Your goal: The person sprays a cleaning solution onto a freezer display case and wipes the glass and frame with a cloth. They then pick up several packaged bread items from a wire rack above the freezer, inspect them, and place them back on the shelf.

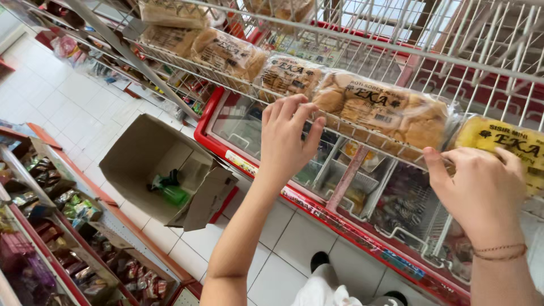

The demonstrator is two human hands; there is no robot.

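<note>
My left hand (286, 136), frame center, fingers loosely curled & spread, tips touching the big bread pack (385, 113) on the wire shelf (362, 42), not gripping. Right hand (481, 190), lower right, fingers bent over the yellow bread pack (504, 141), thumb under the shelf edge. Open cardboard box (153, 164) w/ green bottle (170, 190) on floor, left.
</note>
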